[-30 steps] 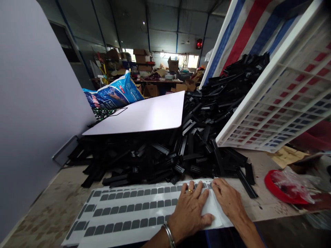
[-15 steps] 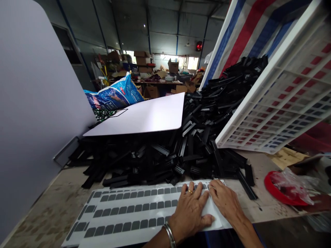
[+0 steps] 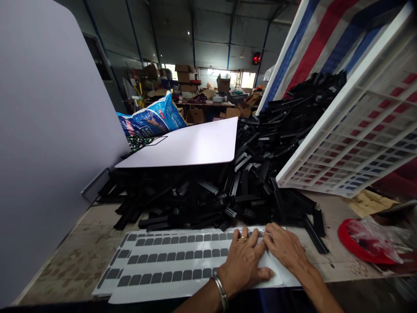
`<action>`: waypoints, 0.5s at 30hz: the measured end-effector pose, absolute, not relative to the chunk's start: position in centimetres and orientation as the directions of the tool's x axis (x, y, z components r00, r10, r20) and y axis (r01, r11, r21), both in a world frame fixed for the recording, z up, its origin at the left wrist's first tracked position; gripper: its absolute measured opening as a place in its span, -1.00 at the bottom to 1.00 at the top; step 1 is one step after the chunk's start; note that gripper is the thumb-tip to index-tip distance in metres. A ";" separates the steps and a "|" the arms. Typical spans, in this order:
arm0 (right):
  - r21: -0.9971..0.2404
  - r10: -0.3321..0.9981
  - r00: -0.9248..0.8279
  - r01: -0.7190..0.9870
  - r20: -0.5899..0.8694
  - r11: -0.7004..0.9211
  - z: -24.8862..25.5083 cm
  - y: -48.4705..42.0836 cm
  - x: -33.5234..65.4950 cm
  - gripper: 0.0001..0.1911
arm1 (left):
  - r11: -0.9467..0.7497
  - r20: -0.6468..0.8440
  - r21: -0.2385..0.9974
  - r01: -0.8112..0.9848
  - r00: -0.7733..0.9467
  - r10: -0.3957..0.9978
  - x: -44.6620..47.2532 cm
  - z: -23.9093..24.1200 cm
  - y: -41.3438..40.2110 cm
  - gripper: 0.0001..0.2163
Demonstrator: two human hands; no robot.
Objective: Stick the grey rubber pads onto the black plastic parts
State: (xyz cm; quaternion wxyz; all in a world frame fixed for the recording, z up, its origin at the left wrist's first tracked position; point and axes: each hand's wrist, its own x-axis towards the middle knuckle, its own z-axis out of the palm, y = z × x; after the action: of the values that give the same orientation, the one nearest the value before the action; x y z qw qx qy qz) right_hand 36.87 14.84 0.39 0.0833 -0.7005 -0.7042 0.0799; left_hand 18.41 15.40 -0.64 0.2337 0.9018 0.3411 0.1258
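Note:
A white sheet [image 3: 169, 261] carrying rows of grey rectangular stickers lies on the worn table near its front edge. My left hand [image 3: 243, 263], with a ring and a metal bracelet, rests flat on the right end of the sheet, fingers spread. My right hand [image 3: 285, 248] sits beside it at the sheet's top right corner, its fingertips pressed together at the sheet next to my left fingers. What they pinch, if anything, is too small to see. Just beyond both hands lies a big heap of black plastic strips [image 3: 228, 191].
A white board [image 3: 192, 145] lies on the heap. A tall pale panel [image 3: 48, 130] stands at the left. A white plastic crate [image 3: 361, 117] leans at the right, with a red bowl and clear plastic bag [image 3: 368, 239] below it. Cluttered benches and boxes fill the background.
My hands stay on the sheet's right end; the right fingertips have drawn closer to the left fingers. The camera has shifted slightly, so the whole scene sits a little to the right.

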 end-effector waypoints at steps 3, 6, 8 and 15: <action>-0.280 1.000 0.003 0.960 0.009 0.000 0.5 14.9 36.7 -0.83 | -0.664 0.076 0.499 0.556 0.736 0.673 18.4 -0.9 15.3 -0.23; -0.414 0.999 0.033 0.910 0.019 -0.023 1.0 14.7 36.9 -0.75 | -0.677 0.093 0.485 0.553 0.737 0.669 18.4 -1.1 15.2 -0.30; -0.512 0.997 0.072 0.858 0.024 -0.050 1.3 14.2 37.5 -0.66 | -0.691 0.105 0.472 0.548 0.743 0.661 18.4 -1.1 15.2 -0.33; -0.864 0.940 0.298 0.416 -0.166 -0.285 -1.8 8.7 40.9 -0.54 | -0.722 0.355 0.478 0.500 0.642 0.680 15.1 0.9 14.4 -0.51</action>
State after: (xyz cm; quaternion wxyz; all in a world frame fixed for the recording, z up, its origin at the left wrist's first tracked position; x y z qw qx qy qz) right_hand 40.95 8.70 -1.85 0.3668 -0.7173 -0.4724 0.3574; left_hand 15.12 14.42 0.88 0.1705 0.8899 0.3316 0.2629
